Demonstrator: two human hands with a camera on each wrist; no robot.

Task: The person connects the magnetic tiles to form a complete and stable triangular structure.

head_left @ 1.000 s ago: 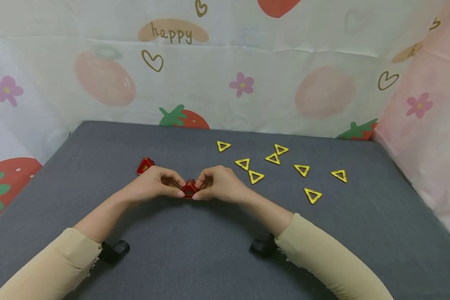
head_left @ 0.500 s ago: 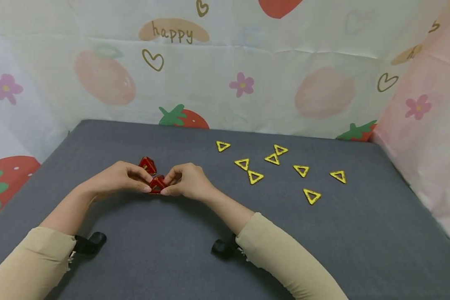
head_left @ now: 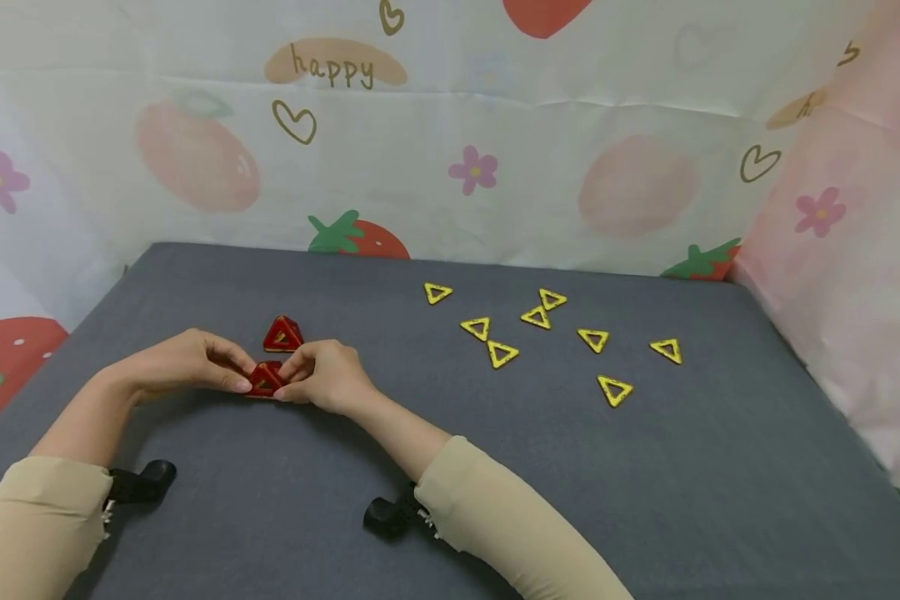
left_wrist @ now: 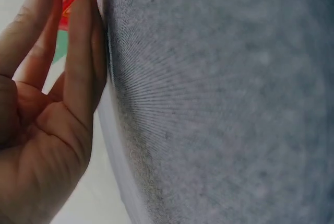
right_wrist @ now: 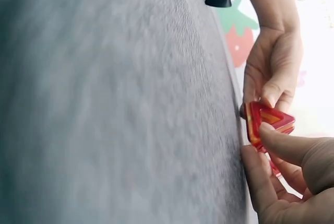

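On my remote feed, the near red pyramid [head_left: 265,379] is left of centre, at or just above the dark grey surface [head_left: 645,483]; I cannot tell which. Left hand [head_left: 187,362] pinches its left side, right hand [head_left: 326,375] its right; from the right wrist I see both thumbs laid against it. Far red pyramid [head_left: 282,334] stands upright just beyond, untouched by any fingers; I cannot make out whether the two pyramids meet. To the right, eight yellow triangles [head_left: 506,360] lie flat and scattered, some almost corner to corner, none in hand. Progress, as I judge it: the red pieces look built, two closed pyramids, with the near one being set by its twin and not yet let go. The yellow ones I log as unstarted: nothing raised or folded from them.
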